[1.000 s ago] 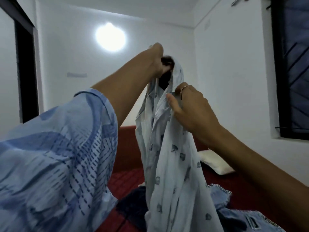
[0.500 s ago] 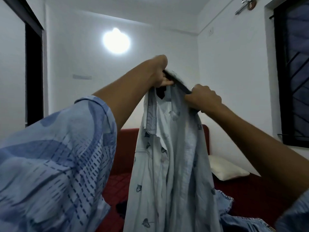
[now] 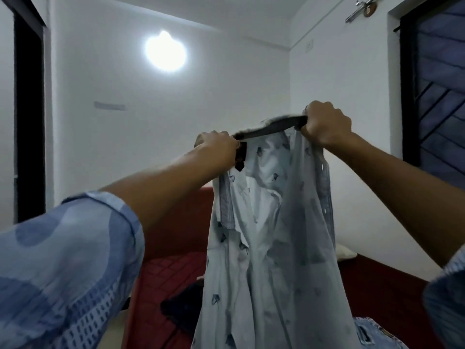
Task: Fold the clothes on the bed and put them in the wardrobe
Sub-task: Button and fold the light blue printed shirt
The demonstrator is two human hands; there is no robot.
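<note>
With the left hand (image 3: 218,147) and right hand (image 3: 324,125) each clenched on the collar, the pale shirt (image 3: 271,248) hangs limp at centre frame above the bed (image 3: 166,285), soft, light, best held by its shoulders.

Wall lamp (image 3: 165,52) lit; white pillow (image 3: 346,252) by right wall; dark window (image 3: 437,79).

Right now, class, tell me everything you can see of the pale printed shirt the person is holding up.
The shirt is pale blue-white thin woven fabric, dotted with small dark motifs. Its collar band, dark inside, is stretched between the left hand and the right hand, both gripping it. The right end sits higher. The front hangs open, showing a striped placket. The body drapes down, wrinkled, above the red bed; its hem is out of view.
</note>
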